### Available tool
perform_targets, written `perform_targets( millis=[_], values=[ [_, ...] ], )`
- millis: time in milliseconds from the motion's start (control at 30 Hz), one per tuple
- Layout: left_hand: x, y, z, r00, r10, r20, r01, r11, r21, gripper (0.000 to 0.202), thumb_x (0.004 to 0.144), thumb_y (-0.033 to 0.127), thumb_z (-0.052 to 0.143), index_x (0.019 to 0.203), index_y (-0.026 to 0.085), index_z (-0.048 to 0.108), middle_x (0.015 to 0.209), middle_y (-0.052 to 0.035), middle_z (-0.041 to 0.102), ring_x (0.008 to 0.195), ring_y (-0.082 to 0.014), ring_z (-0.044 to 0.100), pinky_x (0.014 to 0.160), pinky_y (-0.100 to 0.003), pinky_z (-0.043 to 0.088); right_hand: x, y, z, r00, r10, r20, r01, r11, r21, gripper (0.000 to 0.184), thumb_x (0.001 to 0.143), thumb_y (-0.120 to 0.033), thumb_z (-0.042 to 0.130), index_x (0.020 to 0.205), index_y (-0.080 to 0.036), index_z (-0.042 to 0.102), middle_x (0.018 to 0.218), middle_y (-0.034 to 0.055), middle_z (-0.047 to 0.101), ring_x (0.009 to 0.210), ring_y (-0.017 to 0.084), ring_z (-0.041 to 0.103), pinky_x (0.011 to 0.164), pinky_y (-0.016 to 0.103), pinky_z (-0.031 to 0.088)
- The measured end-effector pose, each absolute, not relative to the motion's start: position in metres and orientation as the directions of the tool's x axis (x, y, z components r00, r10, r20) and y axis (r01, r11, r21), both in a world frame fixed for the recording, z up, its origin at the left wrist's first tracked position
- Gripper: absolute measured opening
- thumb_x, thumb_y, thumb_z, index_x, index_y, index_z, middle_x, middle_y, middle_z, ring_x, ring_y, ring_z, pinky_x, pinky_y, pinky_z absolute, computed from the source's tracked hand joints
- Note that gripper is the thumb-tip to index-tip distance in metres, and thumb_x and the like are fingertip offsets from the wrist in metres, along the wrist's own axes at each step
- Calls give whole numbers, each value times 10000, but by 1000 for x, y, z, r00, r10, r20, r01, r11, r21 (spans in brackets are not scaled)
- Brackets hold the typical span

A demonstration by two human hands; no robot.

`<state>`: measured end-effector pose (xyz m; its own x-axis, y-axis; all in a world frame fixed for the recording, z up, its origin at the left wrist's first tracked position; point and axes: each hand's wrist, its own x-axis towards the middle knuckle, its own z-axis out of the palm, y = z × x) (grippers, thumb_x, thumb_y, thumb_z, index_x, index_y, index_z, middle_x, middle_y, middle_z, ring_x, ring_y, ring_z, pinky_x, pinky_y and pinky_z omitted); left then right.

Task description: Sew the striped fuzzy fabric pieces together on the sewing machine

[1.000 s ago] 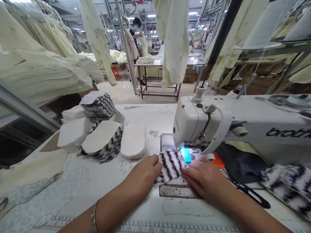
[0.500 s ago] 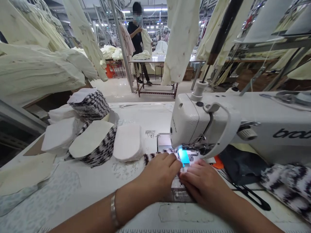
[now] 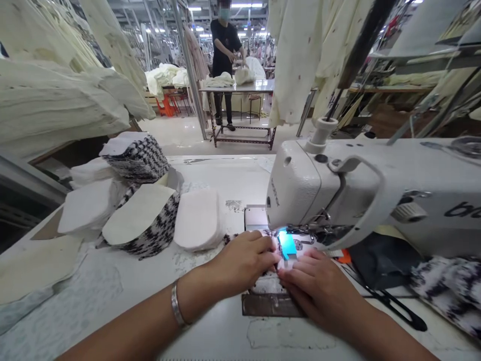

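My left hand (image 3: 244,260) lies on a black-and-white striped fabric piece (image 3: 267,234), fingers curled and pressed down on it just left of the needle. My right hand (image 3: 313,286) rests beside it, fingers together, pushing the same piece toward the presser foot (image 3: 296,239) of the white sewing machine (image 3: 338,185). Most of the piece is hidden under my hands. A blue-lit patch glows at the needle plate (image 3: 287,245).
Stacks of white and striped cut pieces (image 3: 143,215) stand at the left of the table (image 3: 112,291). More striped fabric (image 3: 447,291) and black scissors (image 3: 394,306) lie at the right. A person stands at a far table (image 3: 240,87); pale garments hang overhead.
Both hands have moved forward toward the needle, carrying the striped piece under the machine head; it was in plain view a second ago and is mostly covered now.
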<state>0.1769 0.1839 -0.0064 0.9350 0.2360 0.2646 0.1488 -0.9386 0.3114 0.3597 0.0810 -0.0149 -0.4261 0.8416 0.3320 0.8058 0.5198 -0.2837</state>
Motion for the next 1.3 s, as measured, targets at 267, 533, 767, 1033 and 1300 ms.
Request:
perform_targets(
  millis=[267, 533, 767, 1033, 1300],
  values=[
    [174, 186, 4, 906, 300, 299, 181, -913, 367, 256, 889, 97, 391, 1024, 174, 594, 982, -43, 602, 901, -152, 513, 830, -280, 431, 364, 80, -13, -396, 842, 366, 812, 507, -288, 166, 895, -173, 422, 832, -199, 573, 665, -3, 573, 651, 154, 497, 709, 309, 311],
    [177, 185, -1, 869, 363, 336, 219, -891, 397, 224, 900, 126, 397, 957, 135, 613, 893, -71, 596, 868, -166, 520, 794, -306, 467, 357, 87, -15, -383, 805, 453, 847, 502, -174, 161, 889, -146, 432, 895, -171, 591, 677, 13, 583, 631, 159, 503, 721, 317, 341],
    [175, 186, 4, 817, 377, 437, 185, -889, 419, 252, 928, 166, 365, 973, 126, 609, 907, -80, 613, 862, -159, 532, 784, -315, 485, 359, 87, -19, -374, 777, 506, 858, 497, -130, 138, 885, -154, 451, 919, -174, 583, 709, 10, 590, 646, 147, 509, 712, 300, 336],
    [178, 187, -5, 834, 335, 438, 179, -916, 360, 218, 932, 202, 411, 993, 143, 612, 923, -56, 618, 869, -157, 527, 778, -296, 469, 356, 91, -18, -398, 755, 521, 844, 524, -114, 184, 884, -145, 432, 801, -175, 593, 647, 1, 550, 608, 145, 481, 739, 307, 328],
    [173, 192, -11, 942, 240, 236, 209, -967, 147, 181, 916, 254, 490, 1079, 244, 568, 1106, -10, 579, 964, -170, 503, 777, -310, 394, 356, 89, -20, -385, 826, 411, 858, 484, -169, 215, 894, -168, 402, 799, -192, 594, 608, -15, 527, 579, 142, 467, 720, 300, 306]
  ],
)
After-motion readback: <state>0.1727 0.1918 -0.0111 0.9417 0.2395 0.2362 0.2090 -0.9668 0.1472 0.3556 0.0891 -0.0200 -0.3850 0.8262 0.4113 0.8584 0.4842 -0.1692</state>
